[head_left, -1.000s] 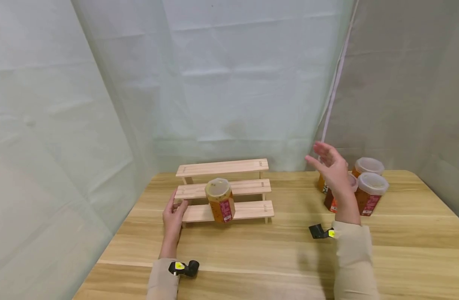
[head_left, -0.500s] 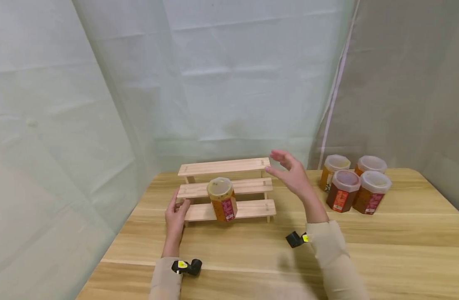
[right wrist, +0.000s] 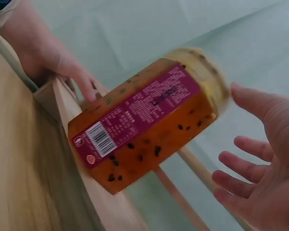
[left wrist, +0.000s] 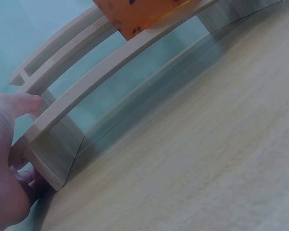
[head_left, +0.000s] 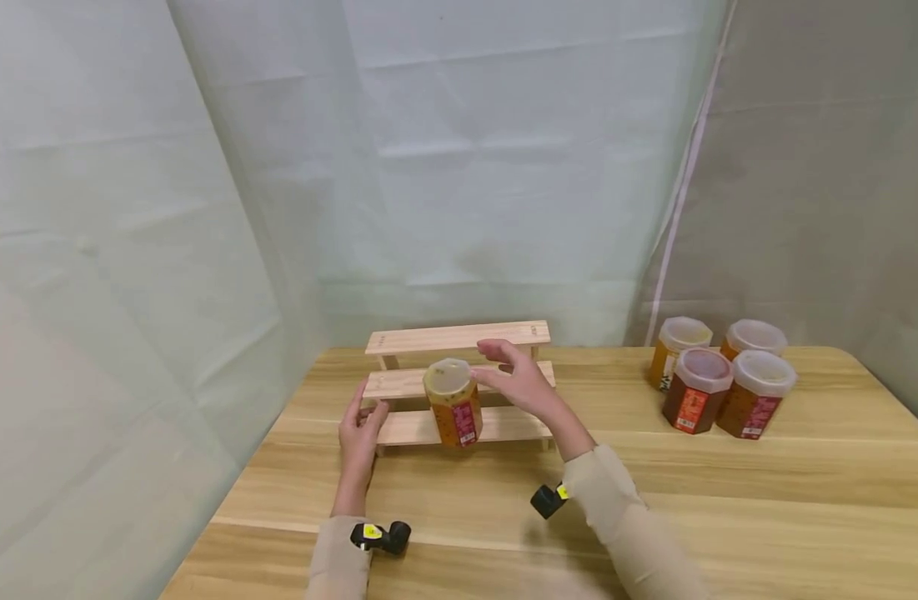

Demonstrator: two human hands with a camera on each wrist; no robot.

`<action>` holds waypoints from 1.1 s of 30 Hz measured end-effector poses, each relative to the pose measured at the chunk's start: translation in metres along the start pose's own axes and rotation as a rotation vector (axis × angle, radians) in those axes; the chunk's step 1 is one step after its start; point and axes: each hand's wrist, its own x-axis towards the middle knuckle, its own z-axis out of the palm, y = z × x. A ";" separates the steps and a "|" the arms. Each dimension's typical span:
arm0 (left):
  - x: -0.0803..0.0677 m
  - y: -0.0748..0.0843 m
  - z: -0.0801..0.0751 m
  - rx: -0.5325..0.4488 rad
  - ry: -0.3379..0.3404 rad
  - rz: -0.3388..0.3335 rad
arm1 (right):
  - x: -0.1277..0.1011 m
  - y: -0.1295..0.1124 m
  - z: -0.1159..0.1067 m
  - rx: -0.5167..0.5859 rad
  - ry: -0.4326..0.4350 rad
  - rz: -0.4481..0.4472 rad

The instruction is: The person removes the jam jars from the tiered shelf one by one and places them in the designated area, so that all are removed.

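Observation:
A jar of orange contents with dark seeds stands on the lowest board of a three-tier wooden display rack. Its purple label with a barcode faces the right wrist view. My left hand grips the left end of the rack, thumb above the front board and fingers curled by the side support. Beside the jar's lid, my right hand has its fingers spread, and the thumb tip is right at the lid's edge. Nothing lies between its fingers and palm.
Several more lidded jars stand grouped at the table's right rear: a dark one with a red label, another with a purple label, and amber ones behind. Pale fabric hangs close behind the wooden table.
My right hand has moved left from the jar group to the jar on the rack, fingers spread throughout. My left hand stays at the rack's end. The head view has shifted slightly.

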 end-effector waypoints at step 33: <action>0.016 -0.023 0.001 0.004 0.020 -0.013 | -0.005 0.006 0.050 0.042 -0.028 -0.074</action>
